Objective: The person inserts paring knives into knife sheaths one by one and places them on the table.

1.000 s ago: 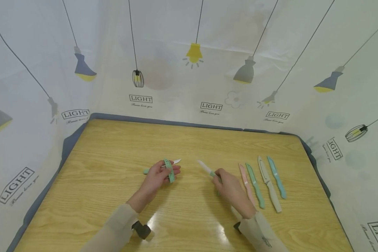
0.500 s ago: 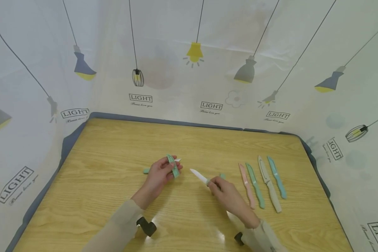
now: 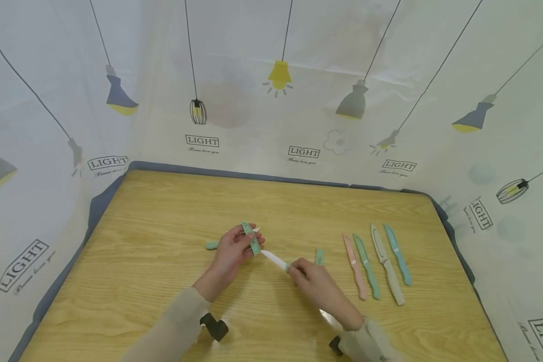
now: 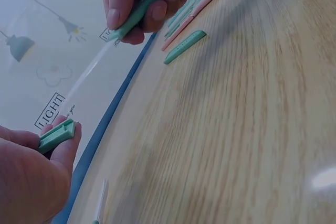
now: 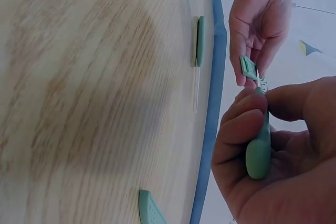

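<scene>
My left hand (image 3: 230, 254) pinches a green knife sheath (image 3: 251, 238) between thumb and fingers, its end facing right. In my right hand (image 3: 321, 289) is a small knife (image 3: 275, 260) with a white blade, gripped by its green handle (image 5: 259, 153). The blade points left, its tip right by the sheath's end; whether they touch I cannot tell. On the table behind my left hand lies a second green-handled knife (image 3: 211, 246) with a bare blade, partly hidden by that hand. Another green sheath (image 3: 319, 257) lies just beyond my right hand.
To the right lie a pink knife (image 3: 355, 266), a green knife (image 3: 367, 267), a cream knife (image 3: 387, 266) and a blue knife (image 3: 398, 256), side by side in their sheaths. A lamp-patterned cloth (image 3: 253, 151) stands around the wooden table (image 3: 163, 211).
My right hand has brought the knife left and nearer, so its tip meets the sheath's end in the head view. My left hand has shifted slightly right. The sheath on the table has come into view.
</scene>
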The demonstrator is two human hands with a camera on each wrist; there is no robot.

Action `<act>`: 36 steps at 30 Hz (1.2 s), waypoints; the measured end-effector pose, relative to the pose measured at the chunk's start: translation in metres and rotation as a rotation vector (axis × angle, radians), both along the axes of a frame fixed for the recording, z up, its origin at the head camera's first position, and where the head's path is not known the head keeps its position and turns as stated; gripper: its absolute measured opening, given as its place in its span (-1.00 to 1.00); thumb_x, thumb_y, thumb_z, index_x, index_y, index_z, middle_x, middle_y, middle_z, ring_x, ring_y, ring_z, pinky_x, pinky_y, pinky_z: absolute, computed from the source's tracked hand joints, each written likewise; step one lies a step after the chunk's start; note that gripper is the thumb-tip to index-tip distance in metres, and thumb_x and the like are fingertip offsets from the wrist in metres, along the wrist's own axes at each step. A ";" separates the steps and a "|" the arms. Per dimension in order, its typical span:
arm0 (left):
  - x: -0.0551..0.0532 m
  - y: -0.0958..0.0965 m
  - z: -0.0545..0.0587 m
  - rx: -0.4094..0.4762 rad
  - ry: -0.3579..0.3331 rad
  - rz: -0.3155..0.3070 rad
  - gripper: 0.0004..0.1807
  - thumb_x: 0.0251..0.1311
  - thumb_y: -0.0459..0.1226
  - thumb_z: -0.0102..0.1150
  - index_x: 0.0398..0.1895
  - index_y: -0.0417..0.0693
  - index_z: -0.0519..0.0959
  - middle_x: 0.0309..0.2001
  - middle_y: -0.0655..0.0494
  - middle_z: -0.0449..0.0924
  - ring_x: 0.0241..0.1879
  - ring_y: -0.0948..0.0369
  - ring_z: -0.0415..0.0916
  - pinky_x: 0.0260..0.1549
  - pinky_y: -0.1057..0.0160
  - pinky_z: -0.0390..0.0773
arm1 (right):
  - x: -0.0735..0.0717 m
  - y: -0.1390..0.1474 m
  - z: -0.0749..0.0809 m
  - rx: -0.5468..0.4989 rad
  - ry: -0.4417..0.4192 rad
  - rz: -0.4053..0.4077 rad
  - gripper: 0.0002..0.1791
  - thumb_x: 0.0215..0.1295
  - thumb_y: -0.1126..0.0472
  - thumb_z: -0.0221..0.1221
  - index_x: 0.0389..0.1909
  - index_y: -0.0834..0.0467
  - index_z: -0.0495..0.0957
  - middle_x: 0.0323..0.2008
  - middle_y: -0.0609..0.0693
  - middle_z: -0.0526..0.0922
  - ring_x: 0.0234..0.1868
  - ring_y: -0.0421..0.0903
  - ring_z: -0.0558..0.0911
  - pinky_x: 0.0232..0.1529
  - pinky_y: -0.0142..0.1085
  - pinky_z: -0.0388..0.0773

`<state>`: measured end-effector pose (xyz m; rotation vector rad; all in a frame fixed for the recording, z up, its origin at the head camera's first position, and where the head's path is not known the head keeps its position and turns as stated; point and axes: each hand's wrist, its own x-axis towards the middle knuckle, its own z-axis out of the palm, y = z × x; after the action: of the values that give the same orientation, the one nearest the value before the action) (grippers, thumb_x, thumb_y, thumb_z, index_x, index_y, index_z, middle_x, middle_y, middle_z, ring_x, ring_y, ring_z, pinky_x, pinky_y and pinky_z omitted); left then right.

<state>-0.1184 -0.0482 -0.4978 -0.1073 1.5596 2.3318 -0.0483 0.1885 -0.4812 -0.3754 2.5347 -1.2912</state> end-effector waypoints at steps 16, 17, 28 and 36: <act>0.004 0.011 0.003 0.087 -0.005 0.073 -0.58 0.58 -0.45 -0.09 0.40 -0.46 0.26 0.07 -0.19 0.59 0.04 0.11 0.67 0.16 0.11 0.65 | -0.001 -0.010 -0.003 -0.015 0.013 -0.033 -0.67 0.64 0.14 0.03 -0.12 0.35 0.61 -0.54 0.05 0.59 -0.69 -0.33 0.36 -0.74 -0.53 0.25; 0.004 0.012 0.004 0.093 -0.002 0.074 -0.58 0.58 -0.45 -0.09 0.40 -0.45 0.25 0.08 -0.21 0.57 0.05 0.11 0.67 0.16 0.11 0.65 | -0.001 -0.010 -0.003 -0.021 0.014 -0.030 -0.66 0.65 0.13 0.03 -0.12 0.35 0.61 -0.55 0.05 0.58 -0.69 -0.32 0.37 -0.74 -0.53 0.26; 0.004 0.013 0.007 0.151 -0.008 0.146 -0.55 0.58 -0.46 -0.09 0.46 -0.35 0.28 0.17 -0.31 0.48 0.00 0.16 0.68 0.17 0.15 0.63 | 0.001 -0.010 0.005 -0.066 -0.017 -0.026 -0.65 0.66 0.12 0.02 -0.13 0.36 0.58 -0.55 0.11 0.60 -0.67 -0.29 0.44 -0.72 -0.51 0.33; 0.004 0.014 0.008 0.148 -0.015 0.136 -0.51 0.58 -0.46 -0.10 0.50 -0.40 0.23 0.16 -0.27 0.49 0.01 0.17 0.68 0.17 0.16 0.63 | 0.001 -0.009 0.004 -0.103 -0.037 -0.002 -0.65 0.66 0.14 0.02 -0.14 0.38 0.57 -0.54 0.13 0.60 -0.66 -0.30 0.43 -0.71 -0.53 0.33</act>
<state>-0.1142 -0.0347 -0.4894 -0.2000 1.4071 2.5366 -0.0473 0.1793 -0.4768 -0.3673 2.4451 -1.4204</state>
